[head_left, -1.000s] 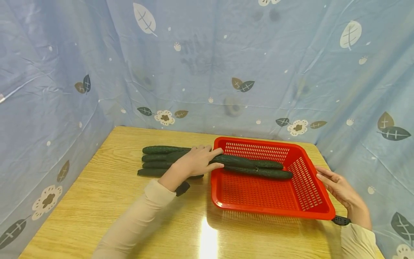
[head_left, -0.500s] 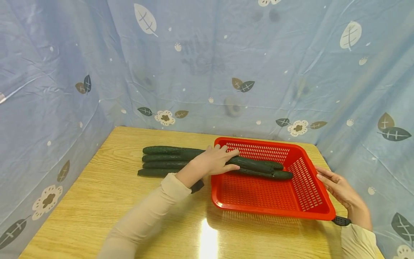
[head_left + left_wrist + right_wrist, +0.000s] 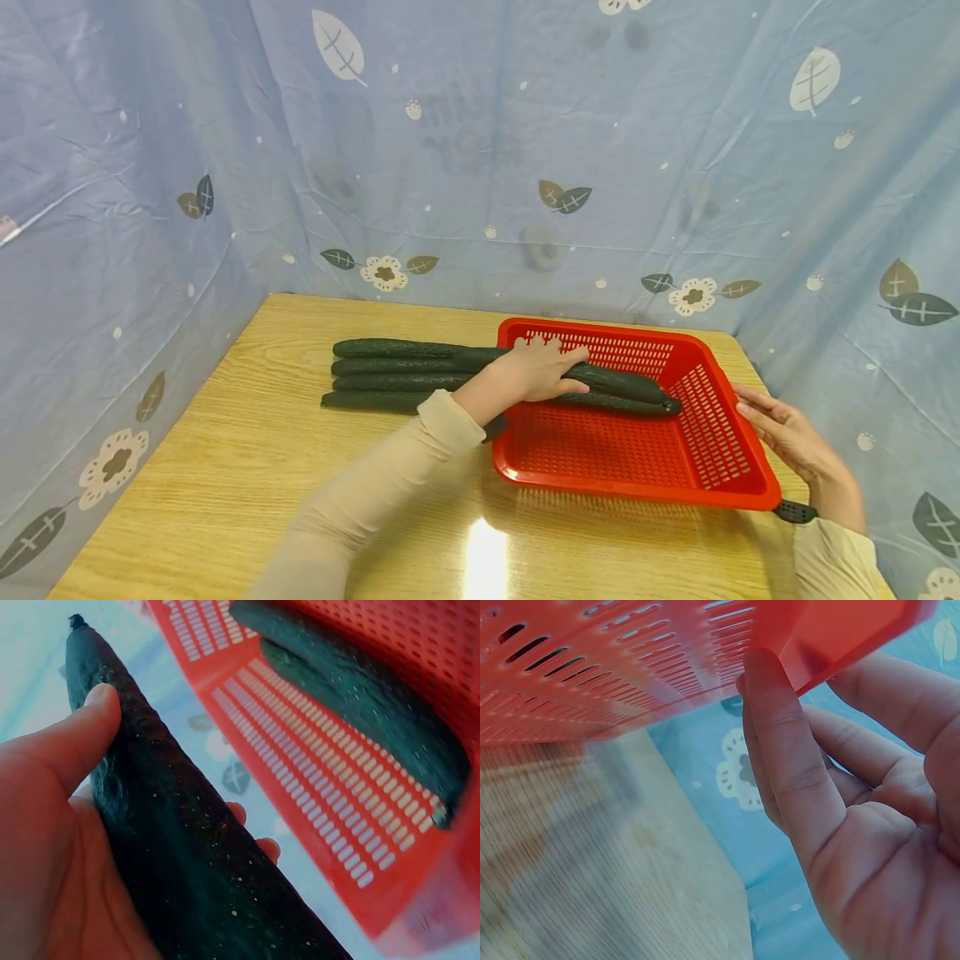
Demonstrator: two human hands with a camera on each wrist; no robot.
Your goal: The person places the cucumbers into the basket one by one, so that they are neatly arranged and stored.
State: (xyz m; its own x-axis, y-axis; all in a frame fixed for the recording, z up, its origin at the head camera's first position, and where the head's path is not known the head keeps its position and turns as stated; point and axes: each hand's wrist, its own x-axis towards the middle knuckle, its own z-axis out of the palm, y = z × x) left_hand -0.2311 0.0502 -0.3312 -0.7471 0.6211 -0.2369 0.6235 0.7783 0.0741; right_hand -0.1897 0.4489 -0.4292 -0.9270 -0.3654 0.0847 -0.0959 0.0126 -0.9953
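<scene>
My left hand grips a long dark green cucumber around its middle, thumb on one side and fingers on the other. The cucumber stretches over the left rim of the red perforated basket. Inside the basket lie two more cucumbers, side by side; in the head view the held one and my hand partly cover them. At the basket's right side, my right hand touches the outer wall below the rim with extended fingers, its thumb close to the rim.
Several cucumbers lie parallel on the wooden table, left of the basket. A blue patterned curtain hangs behind the table and along both sides. Black straps show at the wrists.
My left hand has moved right, carrying the cucumber further over the basket, and more of the cucumbers on the table shows. My right hand and the basket have stayed in place.
</scene>
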